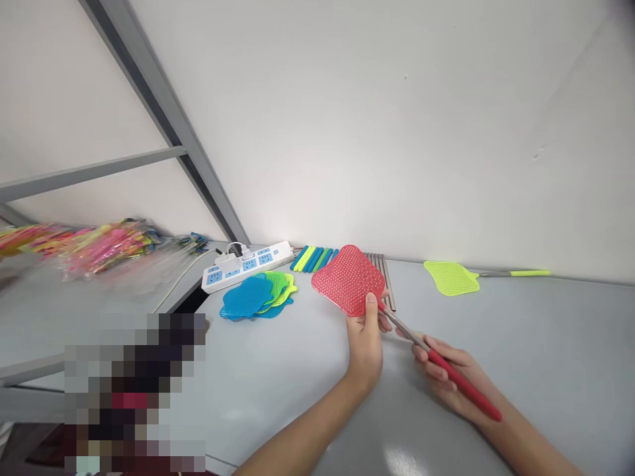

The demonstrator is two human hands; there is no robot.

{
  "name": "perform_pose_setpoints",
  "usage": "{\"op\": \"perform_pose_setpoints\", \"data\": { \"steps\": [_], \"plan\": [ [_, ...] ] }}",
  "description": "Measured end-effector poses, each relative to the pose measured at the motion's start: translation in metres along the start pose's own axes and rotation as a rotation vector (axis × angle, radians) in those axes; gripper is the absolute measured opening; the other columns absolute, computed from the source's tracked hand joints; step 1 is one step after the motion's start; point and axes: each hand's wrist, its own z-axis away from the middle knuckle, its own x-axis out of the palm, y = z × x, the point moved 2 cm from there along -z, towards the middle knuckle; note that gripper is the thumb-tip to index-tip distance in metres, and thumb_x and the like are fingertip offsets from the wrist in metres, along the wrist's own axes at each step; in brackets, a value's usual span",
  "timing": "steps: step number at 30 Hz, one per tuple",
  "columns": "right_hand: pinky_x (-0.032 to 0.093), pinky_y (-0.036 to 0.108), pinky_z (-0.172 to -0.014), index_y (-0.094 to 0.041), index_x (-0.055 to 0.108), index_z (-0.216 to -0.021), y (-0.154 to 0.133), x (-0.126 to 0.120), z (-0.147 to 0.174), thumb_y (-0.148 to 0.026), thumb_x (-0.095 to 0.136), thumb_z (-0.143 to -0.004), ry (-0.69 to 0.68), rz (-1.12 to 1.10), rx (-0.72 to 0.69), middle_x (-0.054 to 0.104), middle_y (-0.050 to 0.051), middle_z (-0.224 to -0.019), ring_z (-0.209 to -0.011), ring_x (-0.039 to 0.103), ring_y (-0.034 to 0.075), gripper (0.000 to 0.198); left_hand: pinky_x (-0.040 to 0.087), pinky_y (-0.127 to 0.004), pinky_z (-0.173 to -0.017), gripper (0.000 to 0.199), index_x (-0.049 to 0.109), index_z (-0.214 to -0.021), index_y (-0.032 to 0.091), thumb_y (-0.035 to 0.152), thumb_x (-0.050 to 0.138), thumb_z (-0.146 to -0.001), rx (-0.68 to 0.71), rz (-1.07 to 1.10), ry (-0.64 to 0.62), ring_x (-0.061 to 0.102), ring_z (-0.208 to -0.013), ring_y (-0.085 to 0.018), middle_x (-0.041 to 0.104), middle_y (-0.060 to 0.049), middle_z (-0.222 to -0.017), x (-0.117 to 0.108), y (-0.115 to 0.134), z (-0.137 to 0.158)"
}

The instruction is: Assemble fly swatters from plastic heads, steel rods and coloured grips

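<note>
A red fly swatter (348, 281) with a perforated head, a metal rod and a red grip is held above the grey table. My left hand (366, 347) pinches the base of its head, thumb on top. Around the rod and the upper part of the grip, my right hand (449, 373) is closed. Behind the red head lie several metal rods (388, 284), partly hidden. To their left is a row of blue, yellow and green grips (312, 259). A pile of blue, green and yellow swatter heads (248, 295) rests left of my left hand.
A whole yellow-green fly swatter (451, 277) lies at the back right by the wall. A white power strip (248, 268) with plugs stands behind the pile. Bagged colourful items (106, 248) lie on the left table, beside a grey metal frame (183, 142). A pixelated area covers the lower left.
</note>
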Motion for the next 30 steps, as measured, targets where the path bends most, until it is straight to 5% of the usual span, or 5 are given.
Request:
{"op": "perform_pose_setpoints", "data": {
  "steps": [5, 17, 30],
  "plan": [
    [0.042, 0.018, -0.051, -0.023, 0.055, -0.108, -0.008, -0.001, -0.001, -0.007, 0.050, -0.074, 0.036, -0.174, -0.177, 0.058, 0.001, -0.075, -0.055, 0.048, 0.007, 0.037, 0.037, -0.021, -0.055, 0.044, 0.060, -0.098, 0.014, 0.048, 0.043, -0.076, -0.038, 0.037, 0.036, 0.044, -0.049, -0.009, 0.049, 0.001, -0.053, -0.003, -0.010, 0.003],
    [0.038, 0.029, -0.068, -0.022, 0.060, -0.096, -0.009, 0.028, -0.006, -0.035, 0.044, -0.081, 0.154, 0.279, -0.356, 0.054, 0.004, -0.079, -0.074, 0.047, 0.016, 0.025, 0.039, -0.022, -0.050, 0.038, 0.060, -0.087, 0.014, 0.047, 0.043, -0.076, -0.085, -0.065, -0.093, 0.044, -0.047, -0.009, 0.043, 0.003, -0.046, 0.001, -0.022, 0.009],
    [0.036, 0.023, -0.053, -0.017, 0.055, -0.065, -0.013, 0.051, -0.024, -0.032, 0.055, -0.074, 0.164, 0.434, -0.438, 0.057, 0.002, -0.066, -0.054, 0.046, 0.010, 0.018, 0.033, -0.020, -0.048, 0.038, 0.043, -0.055, 0.016, 0.048, 0.044, -0.075, -0.070, -0.083, -0.103, 0.039, -0.047, -0.007, 0.043, 0.004, -0.050, 0.005, -0.016, 0.008]
  ]
}}
